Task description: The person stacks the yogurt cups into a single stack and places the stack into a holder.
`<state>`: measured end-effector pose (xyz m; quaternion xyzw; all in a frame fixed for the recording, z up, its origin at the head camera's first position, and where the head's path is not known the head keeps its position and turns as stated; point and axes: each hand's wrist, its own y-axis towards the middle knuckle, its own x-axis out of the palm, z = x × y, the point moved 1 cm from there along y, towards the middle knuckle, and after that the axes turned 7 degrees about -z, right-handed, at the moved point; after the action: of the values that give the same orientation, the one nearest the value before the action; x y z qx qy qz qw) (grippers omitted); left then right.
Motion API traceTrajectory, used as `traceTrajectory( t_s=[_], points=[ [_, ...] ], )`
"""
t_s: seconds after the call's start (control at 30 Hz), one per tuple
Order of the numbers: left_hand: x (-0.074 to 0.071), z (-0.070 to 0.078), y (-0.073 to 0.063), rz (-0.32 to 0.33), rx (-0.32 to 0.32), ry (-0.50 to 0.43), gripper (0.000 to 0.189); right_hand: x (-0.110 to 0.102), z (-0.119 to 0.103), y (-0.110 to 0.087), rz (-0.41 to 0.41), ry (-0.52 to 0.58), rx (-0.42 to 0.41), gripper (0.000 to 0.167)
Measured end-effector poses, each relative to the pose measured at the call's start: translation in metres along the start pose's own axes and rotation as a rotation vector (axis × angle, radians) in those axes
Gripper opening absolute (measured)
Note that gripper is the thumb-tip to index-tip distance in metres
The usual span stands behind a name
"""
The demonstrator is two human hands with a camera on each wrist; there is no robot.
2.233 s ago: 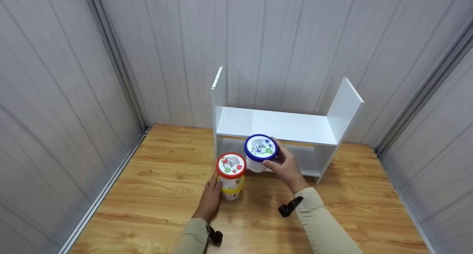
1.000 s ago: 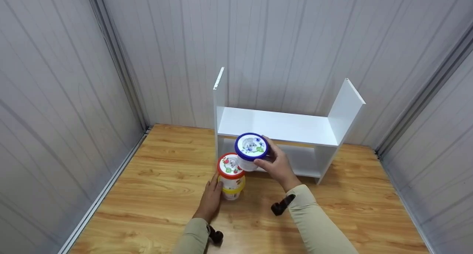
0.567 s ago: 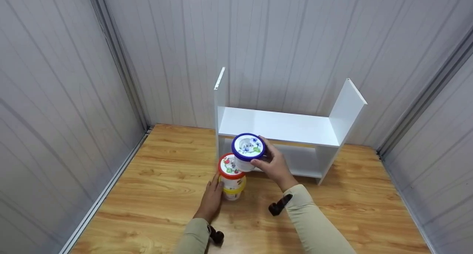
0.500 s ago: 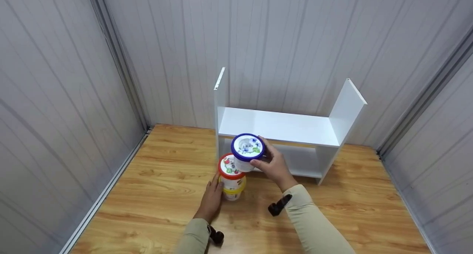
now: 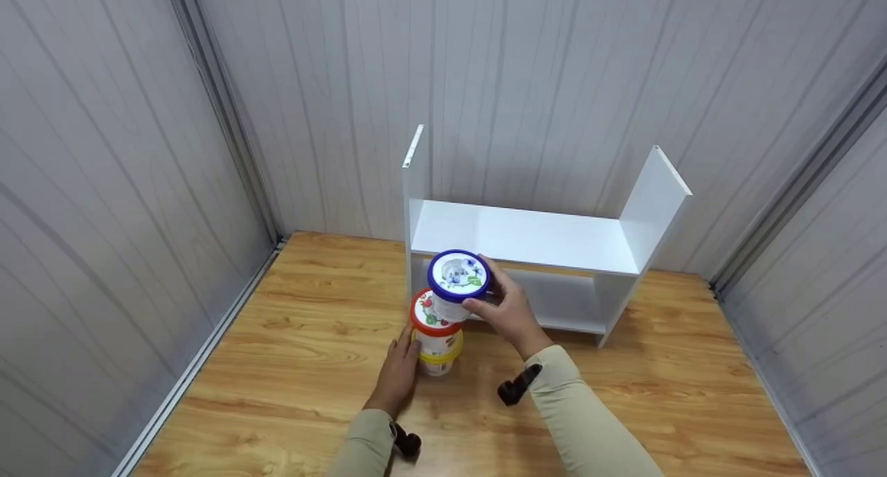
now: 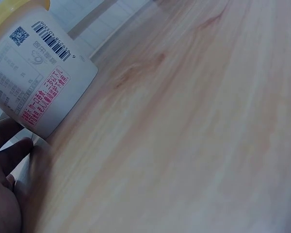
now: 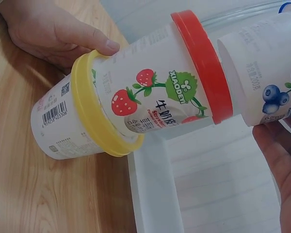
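Blueberry cup (image 5: 458,283) with the blue lid sits in my right hand (image 5: 509,313), fingers curled round its side, its base on or just above the red lid of the strawberry cup (image 5: 435,335); I cannot tell if they touch. My left hand (image 5: 396,373) rests with straight fingers against the strawberry cup's side, at its 7 o'clock. That cup stands upright on the wooden table (image 5: 291,338). A white shelf (image 5: 527,238) stands at 1 o'clock from the cups.

blueberry cup (image 7: 266,82) atop strawberry cup (image 7: 150,97)
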<state>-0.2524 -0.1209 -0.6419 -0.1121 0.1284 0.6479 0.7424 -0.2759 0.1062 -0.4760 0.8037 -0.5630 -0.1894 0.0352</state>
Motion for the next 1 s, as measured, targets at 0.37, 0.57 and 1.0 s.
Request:
traceTrajectory(
  t_s=[0.37,0.57,1.0],
  points=[
    [-0.001,0.004,-0.002,0.008,-0.008,0.006,0.070,0.006,0.002,0.003,-0.003,0.030,0.048,0.094],
    [0.000,0.005,-0.003,0.007,0.005,0.022,0.068,0.010,0.002,0.003,-0.010,0.042,0.070,0.097],
    [0.000,-0.002,0.001,0.003,0.004,-0.010,0.072,0.015,0.003,0.007,-0.035,0.044,0.056,0.090]
  ],
)
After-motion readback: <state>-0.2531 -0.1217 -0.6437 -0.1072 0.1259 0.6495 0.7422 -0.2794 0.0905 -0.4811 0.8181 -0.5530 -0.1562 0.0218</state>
